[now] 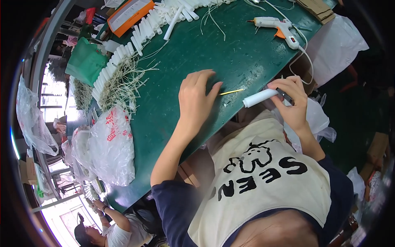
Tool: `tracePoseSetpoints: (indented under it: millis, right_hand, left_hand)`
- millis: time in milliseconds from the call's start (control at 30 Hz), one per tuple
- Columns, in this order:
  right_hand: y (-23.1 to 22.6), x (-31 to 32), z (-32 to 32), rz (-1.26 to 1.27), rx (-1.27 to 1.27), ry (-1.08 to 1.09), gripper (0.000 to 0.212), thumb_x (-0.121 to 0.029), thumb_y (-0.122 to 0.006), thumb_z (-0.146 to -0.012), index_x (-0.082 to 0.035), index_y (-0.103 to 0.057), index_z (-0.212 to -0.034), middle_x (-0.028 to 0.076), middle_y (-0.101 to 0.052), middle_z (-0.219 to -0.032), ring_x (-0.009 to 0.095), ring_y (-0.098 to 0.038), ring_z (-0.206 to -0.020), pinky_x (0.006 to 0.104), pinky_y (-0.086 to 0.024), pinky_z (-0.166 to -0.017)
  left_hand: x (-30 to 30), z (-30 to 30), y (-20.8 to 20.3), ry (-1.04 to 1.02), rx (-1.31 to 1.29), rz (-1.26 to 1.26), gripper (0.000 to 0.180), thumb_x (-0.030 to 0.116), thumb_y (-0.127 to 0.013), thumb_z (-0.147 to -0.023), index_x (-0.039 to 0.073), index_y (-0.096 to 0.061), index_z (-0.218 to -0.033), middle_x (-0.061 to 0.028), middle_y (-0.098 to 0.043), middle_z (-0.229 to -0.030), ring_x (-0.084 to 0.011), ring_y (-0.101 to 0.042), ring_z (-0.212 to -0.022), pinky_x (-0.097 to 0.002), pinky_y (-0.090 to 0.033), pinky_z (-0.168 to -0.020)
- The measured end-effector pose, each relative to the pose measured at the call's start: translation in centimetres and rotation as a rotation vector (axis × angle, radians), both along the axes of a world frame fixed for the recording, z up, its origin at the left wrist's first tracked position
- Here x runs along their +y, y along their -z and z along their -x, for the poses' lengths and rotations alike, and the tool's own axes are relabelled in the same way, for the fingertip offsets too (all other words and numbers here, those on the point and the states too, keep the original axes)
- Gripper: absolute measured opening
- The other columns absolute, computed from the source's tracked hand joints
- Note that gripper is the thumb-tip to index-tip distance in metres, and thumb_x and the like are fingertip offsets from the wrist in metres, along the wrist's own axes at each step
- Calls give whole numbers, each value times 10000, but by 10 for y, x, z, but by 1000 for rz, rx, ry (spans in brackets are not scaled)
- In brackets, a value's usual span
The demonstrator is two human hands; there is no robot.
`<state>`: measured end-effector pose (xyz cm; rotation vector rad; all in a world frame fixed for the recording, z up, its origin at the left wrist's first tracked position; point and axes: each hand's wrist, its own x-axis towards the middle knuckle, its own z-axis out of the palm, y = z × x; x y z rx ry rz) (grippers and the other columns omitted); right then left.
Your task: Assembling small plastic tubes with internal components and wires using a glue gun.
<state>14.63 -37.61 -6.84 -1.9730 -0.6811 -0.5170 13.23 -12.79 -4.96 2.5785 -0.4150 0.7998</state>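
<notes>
Well, R hand (295, 105)'s clamped on tube (259, 99) + dark tool (285, 96) together, so tube might slip; L hand (194, 99), fingers apart from thumb, could nudge stick (232, 92).

A dark green tabletop (160, 99) fills the middle, reaching up to 12 o'clock, its near edge slanting from about 2 down to 7 o'clock. Pale specks and smears mark its surface toward 1, and a bluish sheen glazes it near 8. A grey metal frame (40, 68) bends along the rim between 9 and 10. Bright light floods a barred window (50, 99) at 9 and a washed-out opening (68, 220) at 8. Dark green floor (349, 113) lies in shadow at 3.
</notes>
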Motion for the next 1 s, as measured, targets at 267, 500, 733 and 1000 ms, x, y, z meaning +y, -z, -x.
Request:
tracePoseSetpoints:
  millis: [267, 500, 733, 1000]
  right_hand:
    - [-16, 19, 9, 110, -280, 47, 355, 36, -701, -574, -57, -659, -914, 56, -640, -929, 239, -495, -789, 311, -415, -699]
    - [-27, 7, 2, 136, -369, 121, 348, 40, -678, -584, -52, -655, -919, 64, -638, -933, 249, -494, -792, 318, -412, -710]
    - [-29, 15, 5, 148, -380, 99, 355, 59, -664, -583, -55, -653, -919, 68, -637, -944, 254, -494, -798, 318, -408, -727]
    - [-25, 15, -7, 105, -324, 247, 358, 47, -717, -609, -55, -655, -946, 54, -648, -978, 237, -492, -793, 312, -406, -732]
  left_hand:
    - [-48, 14, -28, 144, 1173, 1330, 457, 335, -367, -990, -72, -562, -1066, -136, -634, -928, -168, -639, -772, -253, -509, -615]
    - [-36, 12, -24, 226, 1235, 1089, 448, 334, -343, -997, -58, -558, -1026, -63, -635, -736, -53, -413, -475, -208, -384, -448]
    - [-45, 11, -31, 36, 1251, 1266, 473, 369, -318, -997, -27, -576, -975, -37, -602, -705, -55, -417, -484, -211, -386, -443]
    - [-23, 14, -22, 138, 1054, 1082, 469, 412, -331, -989, 18, -586, -968, 66, -312, -654, -38, -260, -541, -200, -205, -479]
